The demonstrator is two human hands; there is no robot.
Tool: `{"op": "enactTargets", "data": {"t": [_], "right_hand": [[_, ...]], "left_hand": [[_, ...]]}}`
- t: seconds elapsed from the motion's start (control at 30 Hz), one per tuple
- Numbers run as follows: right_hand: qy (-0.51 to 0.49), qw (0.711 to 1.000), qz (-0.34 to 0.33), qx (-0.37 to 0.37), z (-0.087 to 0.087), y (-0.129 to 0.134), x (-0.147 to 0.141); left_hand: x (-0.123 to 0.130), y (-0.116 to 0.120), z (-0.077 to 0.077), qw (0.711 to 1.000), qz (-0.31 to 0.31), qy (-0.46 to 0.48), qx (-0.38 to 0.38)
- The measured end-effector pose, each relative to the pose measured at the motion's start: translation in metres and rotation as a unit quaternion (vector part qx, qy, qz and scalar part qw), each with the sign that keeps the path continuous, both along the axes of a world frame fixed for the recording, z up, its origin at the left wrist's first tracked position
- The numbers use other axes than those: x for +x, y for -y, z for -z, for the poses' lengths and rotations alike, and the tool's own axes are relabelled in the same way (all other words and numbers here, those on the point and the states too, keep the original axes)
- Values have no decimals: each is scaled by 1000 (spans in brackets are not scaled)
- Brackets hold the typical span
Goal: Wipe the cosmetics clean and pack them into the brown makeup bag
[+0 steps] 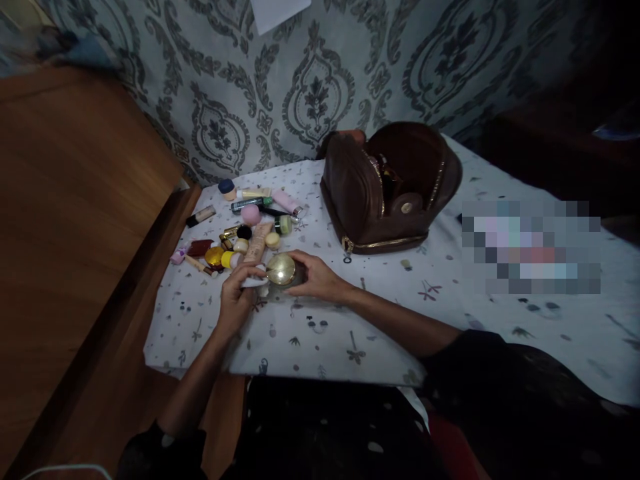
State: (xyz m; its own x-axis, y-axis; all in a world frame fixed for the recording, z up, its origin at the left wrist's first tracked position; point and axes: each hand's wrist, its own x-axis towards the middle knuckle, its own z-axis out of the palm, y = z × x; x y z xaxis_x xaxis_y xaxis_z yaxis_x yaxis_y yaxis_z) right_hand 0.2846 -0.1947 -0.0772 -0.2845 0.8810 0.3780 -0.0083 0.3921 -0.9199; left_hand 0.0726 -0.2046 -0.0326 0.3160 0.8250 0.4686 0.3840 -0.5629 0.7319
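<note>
A round jar with a shiny gold lid (281, 269) is in my right hand (320, 279), whose thumb and fingers curl around its right side. My left hand (237, 293) is at the jar's left side, closed on a white piece that looks like a wipe or tissue (255, 276). The white piece touches or nearly touches the jar. Just beyond my hands lie a beige tube (259, 243), a small cream-lidded pot (273, 240), a green-labelled jar (283, 225), a pink makeup sponge (251, 214) and an amber-gold round container (214, 257).
A brown cosmetic bag (360, 193) stands unzipped at the back right, with items inside. Several other cosmetics, including a pink tube (287, 201) and a navy-capped jar (227, 189), lie on the patterned tablecloth (320, 347). A wooden panel (75, 200) stands left; something at right is pixelated.
</note>
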Motion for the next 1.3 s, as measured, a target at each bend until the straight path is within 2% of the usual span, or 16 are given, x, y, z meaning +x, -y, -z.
{"op": "enactTargets", "data": {"t": [0.1, 0.2, 0.37, 0.57, 0.73, 0.9, 0.97, 1.1, 1.3], "right_hand": [[35, 999, 5, 36, 0, 1, 1], [77, 995, 7, 61, 0, 4, 0], [124, 989, 24, 75, 0, 6, -3], [150, 986, 18, 76, -11, 10, -4], [146, 988, 29, 45, -14, 14, -4], [169, 984, 59, -11, -12, 13, -4], [150, 987, 50, -23, -12, 11, -3], [78, 997, 10, 3, -11, 9, -2], [17, 999, -32, -6, -7, 4, -3]], "left_hand": [[1, -4, 1, 998, -18, 29, -56], [2, -9, 0, 997, -19, 29, -70], [10, -13, -11, 1000, 8, -26, -6], [24, -13, -31, 991, 71, -96, 55], [33, -11, -42, 974, 146, -154, 78], [39, -5, -50, 945, 208, -225, 114], [39, -2, -52, 932, 227, -247, 137], [37, 6, -48, 904, 248, -290, 190], [29, 16, -36, 880, 229, -320, 266]]}}
